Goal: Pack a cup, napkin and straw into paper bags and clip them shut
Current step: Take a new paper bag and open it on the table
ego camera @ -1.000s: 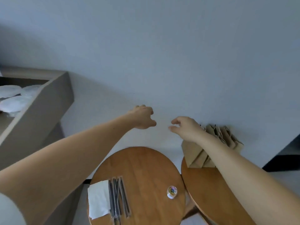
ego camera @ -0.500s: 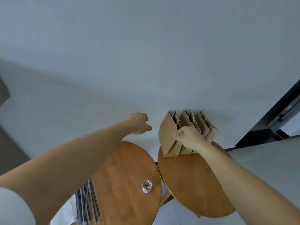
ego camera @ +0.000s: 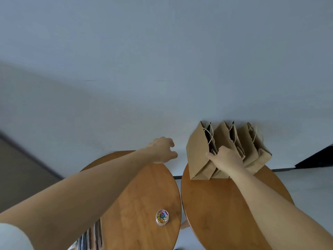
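Three brown paper bags with cord handles stand in a row against the wall at the back of the right round table (ego camera: pixel 225 210). My right hand (ego camera: pixel 225 157) grips the top edge of the leftmost paper bag (ego camera: pixel 197 156), thumb on its near side. My left hand (ego camera: pixel 162 149) hovers over the far edge of the left round table (ego camera: pixel 144 195), fingers loosely curled, holding nothing. A small clear tub of coloured paper clips (ego camera: pixel 162 217) sits near that table's right edge. Dark straws (ego camera: pixel 93 237) lie at its near left. No cup or napkin is in sight.
A narrow gap separates the two wooden tables. A pale wall rises directly behind them. A grey cabinet side (ego camera: pixel 21 174) stands at the left, and a dark doorway edge (ego camera: pixel 317 157) shows at the far right.
The view has swung right, so the shelf and napkin left the frame. My right hand went from the air to the bags and closed on the leftmost one. The left hand stays raised.
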Available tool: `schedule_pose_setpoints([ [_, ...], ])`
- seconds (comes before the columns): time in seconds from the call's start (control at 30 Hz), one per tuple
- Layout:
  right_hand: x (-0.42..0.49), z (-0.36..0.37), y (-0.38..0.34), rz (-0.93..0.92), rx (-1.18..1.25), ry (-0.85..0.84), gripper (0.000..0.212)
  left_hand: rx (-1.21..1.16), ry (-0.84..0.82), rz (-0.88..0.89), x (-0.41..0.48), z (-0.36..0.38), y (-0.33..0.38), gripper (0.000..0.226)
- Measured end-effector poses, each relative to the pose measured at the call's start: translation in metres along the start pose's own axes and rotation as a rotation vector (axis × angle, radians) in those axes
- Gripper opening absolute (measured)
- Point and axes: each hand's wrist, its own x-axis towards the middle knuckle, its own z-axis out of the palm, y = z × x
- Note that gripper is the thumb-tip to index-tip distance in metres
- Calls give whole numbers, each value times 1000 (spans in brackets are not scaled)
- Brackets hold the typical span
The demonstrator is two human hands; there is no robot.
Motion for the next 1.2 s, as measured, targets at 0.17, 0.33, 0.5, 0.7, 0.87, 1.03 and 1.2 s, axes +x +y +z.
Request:
schedule_pose_setpoints([
  [0.17,60,23,4,0,-72,-48,47,-14,-8,-112,25,14,-5,51],
  [0.33,90,38,10,-46,-117,-36,26,-56,-13,-198,33,21,-13,51],
  [0.5,85,28,-14,-183,-123,6,22,-75,16,-231,31,18,-26,51],
  [0.7,32,20,-90,-405,-211,15,24,-87,69,-240,12,7,-64,51],
  [0.87,-31,47,-156,-499,-196,10,25,-93,65,-240,-22,7,-120,54],
  [1.03,-85,94,-210,-526,-186,-4,16,-107,56,-252,-64,13,-190,57],
  [1.2,-135,147,-241,-525,-177,-71,19,-129,18,-235,-97,23,-243,56],
])
